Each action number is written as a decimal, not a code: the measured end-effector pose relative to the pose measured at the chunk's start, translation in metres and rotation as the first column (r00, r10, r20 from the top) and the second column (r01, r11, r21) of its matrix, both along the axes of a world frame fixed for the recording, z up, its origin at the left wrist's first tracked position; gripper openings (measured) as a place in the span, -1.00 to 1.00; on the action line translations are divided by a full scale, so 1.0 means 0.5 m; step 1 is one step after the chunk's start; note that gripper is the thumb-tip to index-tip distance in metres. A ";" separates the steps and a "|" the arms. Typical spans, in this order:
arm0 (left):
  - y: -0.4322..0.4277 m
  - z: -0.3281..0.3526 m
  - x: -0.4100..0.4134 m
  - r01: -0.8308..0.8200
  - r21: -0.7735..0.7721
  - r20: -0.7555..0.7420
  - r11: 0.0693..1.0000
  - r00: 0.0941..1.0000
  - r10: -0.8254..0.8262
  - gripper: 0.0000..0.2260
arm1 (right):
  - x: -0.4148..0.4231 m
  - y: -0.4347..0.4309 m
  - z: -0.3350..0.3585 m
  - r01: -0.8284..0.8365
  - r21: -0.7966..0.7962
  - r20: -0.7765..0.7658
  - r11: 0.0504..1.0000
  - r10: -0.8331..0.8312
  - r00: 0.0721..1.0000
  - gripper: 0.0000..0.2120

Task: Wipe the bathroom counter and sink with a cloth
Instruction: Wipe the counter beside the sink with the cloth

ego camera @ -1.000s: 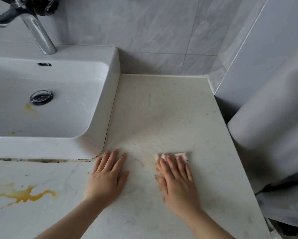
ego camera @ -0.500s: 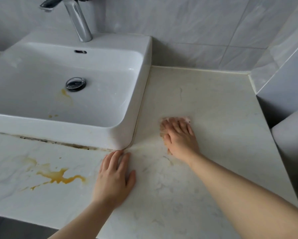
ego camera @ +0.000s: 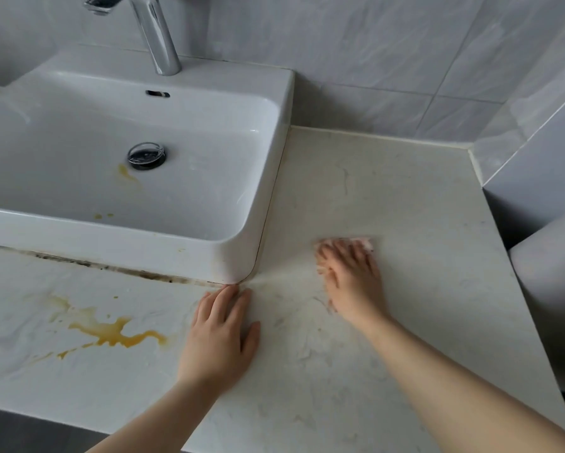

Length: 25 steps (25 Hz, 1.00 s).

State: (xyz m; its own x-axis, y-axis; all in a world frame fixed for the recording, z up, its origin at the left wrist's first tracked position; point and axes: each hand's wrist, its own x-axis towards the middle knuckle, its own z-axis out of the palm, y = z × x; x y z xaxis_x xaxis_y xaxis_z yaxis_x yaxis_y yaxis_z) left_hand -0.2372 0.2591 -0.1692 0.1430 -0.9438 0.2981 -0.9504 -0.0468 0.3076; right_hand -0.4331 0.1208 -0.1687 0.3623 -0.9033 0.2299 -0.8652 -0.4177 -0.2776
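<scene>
1. A yellow-orange spill [ego camera: 111, 335] lies on the left part of the pale marble-look counter [ego camera: 421, 197], in front of the sink and well left of both hands.
2. The white rectangular sink [ego camera: 78, 230] sits on top of the counter. A yellow smear [ego camera: 125, 173] runs just below its chrome drain plug [ego camera: 146, 155], and a few small yellow spots [ego camera: 102, 216] sit near the front wall of the basin.
3. A line of dark grime [ego camera: 111, 266] follows the seam where the sink's front meets the counter.
4. The chrome faucet [ego camera: 156, 40] stands upright on the back ledge of the sink, above the overflow slot [ego camera: 157, 93].
5. The left hand [ego camera: 220, 338] rests palm down on the counter, its fingers straight and close together and its thumb angled out to the right. The fingertips lie just beside the sink's rounded front right corner.
6. The right hand [ego camera: 353, 279] presses flat on a pink cloth [ego camera: 366, 241] on the counter, right of the sink and apart from it. Its fingers are extended and slightly spread, though motion blur softens them.
7. Most of the cloth is hidden under that hand. Only a pink edge shows beyond the fingertips and along the hand's left side.
8. Grey tile wall [ego camera: 372, 60] backs the counter.
9. A pale rounded shape [ego camera: 549, 273] stands off the counter's right edge, and I cannot tell what it is.
</scene>
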 end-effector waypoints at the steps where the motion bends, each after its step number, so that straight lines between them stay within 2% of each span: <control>1: -0.002 -0.001 0.005 0.012 -0.023 -0.038 1.000 0.999 -0.013 -0.60 | 0.041 0.018 0.005 -0.018 -0.005 -0.003 1.000 0.018 1.000 -0.55; 5: -0.006 -0.009 0.018 0.034 -0.107 -0.122 0.994 0.991 -0.047 -0.65 | 0.118 0.114 0.009 -0.333 -0.068 0.037 0.941 0.336 0.941 -0.58; 7: -0.006 -0.008 0.017 0.049 -0.105 -0.104 0.993 0.993 -0.060 -0.65 | 0.072 0.130 0.016 -0.362 -0.067 0.115 0.930 0.367 0.923 -0.62; 8: -0.005 -0.007 0.014 0.054 -0.092 -0.083 0.994 0.995 -0.061 -0.64 | 0.038 0.133 0.019 -0.304 -0.061 0.172 0.951 0.310 0.935 -0.66; 10: 0.000 -0.005 0.008 0.084 -0.046 -0.025 0.995 0.996 -0.085 -0.62 | -0.044 0.126 0.022 -0.066 -0.044 0.239 0.997 0.074 0.968 -0.68; 12: 0.001 -0.001 0.003 0.129 0.014 0.057 0.992 0.990 -0.130 -0.57 | -0.109 0.120 0.022 0.143 -0.056 0.198 0.988 -0.129 0.972 -0.61; 13: 0.001 0.001 0.002 0.148 0.049 0.087 0.988 0.985 -0.152 -0.56 | -0.118 0.125 0.016 0.191 -0.076 0.149 0.979 -0.178 0.973 -0.59; 16: 0.001 0.007 0.001 0.174 0.149 0.118 0.974 0.974 -0.192 -0.52 | -0.047 0.167 -0.001 0.217 -0.095 0.067 0.972 -0.211 0.975 -0.61; 19: 0.001 0.013 -0.003 0.172 0.232 0.116 0.957 0.972 -0.203 -0.42 | 0.041 0.221 -0.001 0.013 -0.070 0.083 0.997 -0.007 0.997 -0.63; 21: 0.008 0.014 -0.009 0.148 0.259 0.108 0.955 0.978 -0.181 -0.42 | 0.008 0.223 -0.004 -0.058 -0.088 0.053 0.994 0.063 0.997 -0.63; 22: 0.010 0.014 -0.012 0.140 0.263 0.105 0.955 0.979 -0.172 -0.43 | -0.030 0.218 -0.006 -0.026 -0.085 0.036 0.996 0.029 0.999 -0.62; 25: 0.013 0.013 -0.018 0.121 0.251 0.147 0.960 0.976 -0.161 -0.46 | -0.133 0.212 -0.007 0.209 -0.082 -0.027 0.975 -0.211 0.977 -0.58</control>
State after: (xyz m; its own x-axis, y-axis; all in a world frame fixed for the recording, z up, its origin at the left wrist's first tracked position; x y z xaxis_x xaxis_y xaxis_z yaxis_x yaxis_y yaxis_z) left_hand -0.2462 0.2656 -0.1629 -0.0285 -0.9972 0.0691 -0.9890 0.0382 0.1432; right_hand -0.4996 0.2267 -0.1721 0.1756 -0.9398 0.2932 -0.9445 -0.2448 -0.2190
